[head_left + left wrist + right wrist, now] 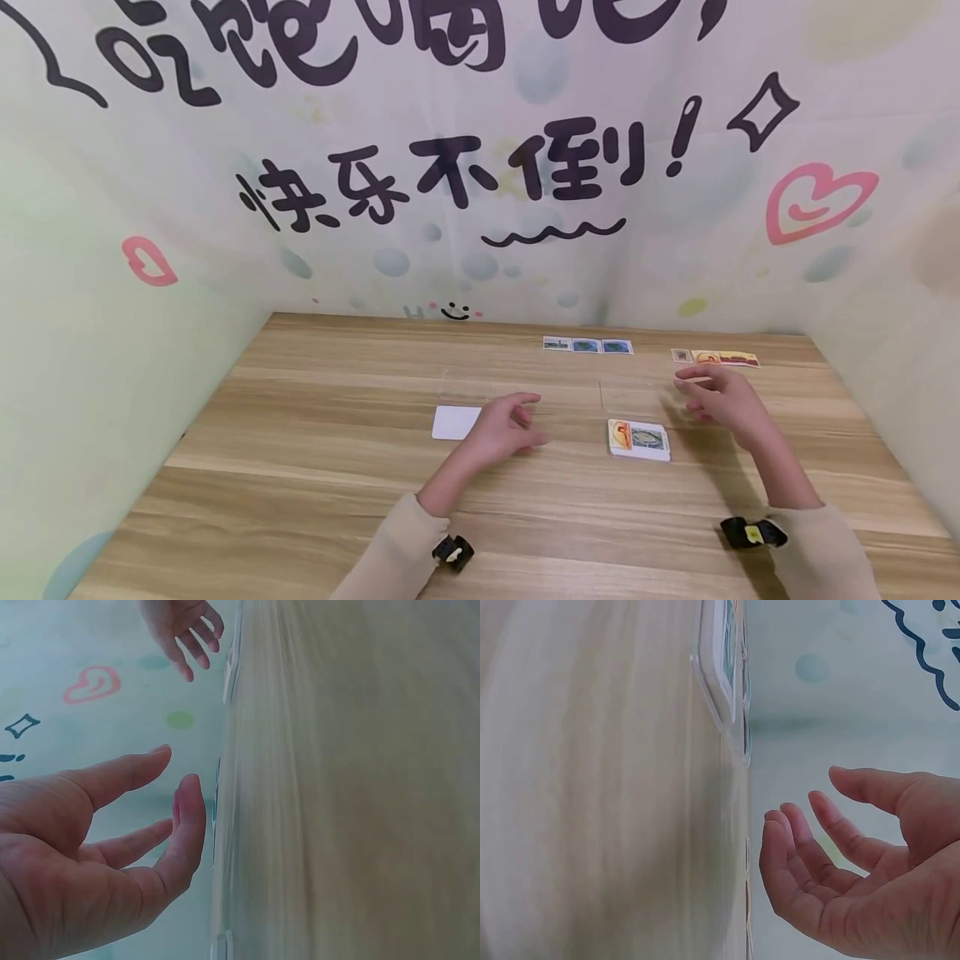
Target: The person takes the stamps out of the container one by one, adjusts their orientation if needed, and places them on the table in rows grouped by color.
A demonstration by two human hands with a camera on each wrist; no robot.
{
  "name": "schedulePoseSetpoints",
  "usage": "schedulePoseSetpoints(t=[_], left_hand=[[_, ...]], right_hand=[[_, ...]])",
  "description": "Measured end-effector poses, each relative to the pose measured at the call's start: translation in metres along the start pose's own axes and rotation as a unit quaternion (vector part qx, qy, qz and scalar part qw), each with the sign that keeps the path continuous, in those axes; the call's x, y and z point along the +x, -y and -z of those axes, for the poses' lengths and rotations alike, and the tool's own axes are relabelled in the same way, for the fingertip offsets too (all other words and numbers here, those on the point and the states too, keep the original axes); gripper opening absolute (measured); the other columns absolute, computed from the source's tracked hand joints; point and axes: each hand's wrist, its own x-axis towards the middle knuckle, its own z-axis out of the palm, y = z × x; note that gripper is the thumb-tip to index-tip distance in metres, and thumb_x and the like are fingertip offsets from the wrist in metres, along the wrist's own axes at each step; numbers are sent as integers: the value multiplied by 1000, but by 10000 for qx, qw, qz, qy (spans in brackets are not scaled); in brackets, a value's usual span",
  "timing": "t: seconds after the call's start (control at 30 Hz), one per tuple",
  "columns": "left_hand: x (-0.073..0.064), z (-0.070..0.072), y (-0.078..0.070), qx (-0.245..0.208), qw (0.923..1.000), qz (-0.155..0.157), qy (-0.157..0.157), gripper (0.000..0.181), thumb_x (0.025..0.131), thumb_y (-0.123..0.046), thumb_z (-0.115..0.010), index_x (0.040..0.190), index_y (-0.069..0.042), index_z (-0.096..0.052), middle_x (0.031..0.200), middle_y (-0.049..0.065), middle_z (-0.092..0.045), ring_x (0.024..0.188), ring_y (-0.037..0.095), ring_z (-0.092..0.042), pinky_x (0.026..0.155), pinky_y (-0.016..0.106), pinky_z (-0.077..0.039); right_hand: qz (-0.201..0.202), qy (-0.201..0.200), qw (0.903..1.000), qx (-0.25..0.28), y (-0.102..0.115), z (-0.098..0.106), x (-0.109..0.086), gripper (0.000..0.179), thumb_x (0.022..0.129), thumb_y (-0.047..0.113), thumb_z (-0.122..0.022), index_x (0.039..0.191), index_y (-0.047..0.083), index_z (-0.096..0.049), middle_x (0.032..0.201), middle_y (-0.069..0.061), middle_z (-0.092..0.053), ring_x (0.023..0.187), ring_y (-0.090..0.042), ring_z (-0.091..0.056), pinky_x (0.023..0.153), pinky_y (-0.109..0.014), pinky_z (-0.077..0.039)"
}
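Observation:
My left hand (502, 429) hovers over the right end of a blank white card (453, 422). Its fingers are loosely bent and hold nothing, as the left wrist view also shows. To its right lies a small stack of white cards (639, 440), with an orange stamp and a grey-green stamp on top. My right hand (723, 400) is raised above the table, right of that stack, with relaxed fingers and nothing in them. Behind the white card is a clear plastic sheet (465, 385); a second clear sheet (630, 397) lies behind the stack.
A row of blue-toned stamps (587, 345) lies near the table's back edge. Further right is another row of stamps (716, 357) in orange, red and brown. The wood-grain table (300, 500) meets a printed cloth backdrop (360, 275) behind and at the sides.

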Motion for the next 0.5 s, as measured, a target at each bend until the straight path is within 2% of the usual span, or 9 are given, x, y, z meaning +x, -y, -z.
schedulePoseSetpoints(t=[0.3,0.5], left_hand=[[1,-13,-4,-60,10000,-37,52,62,85,3,-81,142,8,-59,105,18,-63,67,10,-63,65,26,-61],[2,-22,-7,134,9999,21,28,60,85,0,-83,141,5,-61,105,15,-64,67,11,-62,62,23,-57]], right_hand=[[25,78,9998,171,2,-3,-4,47,110,21,-58,137,-17,-52,118,-30,-64,79,-14,-65,69,-30,-61],[24,106,9998,175,1,-4,-6,47,110,20,-56,138,-18,-51,113,-27,-66,76,-12,-64,68,-30,-60]])
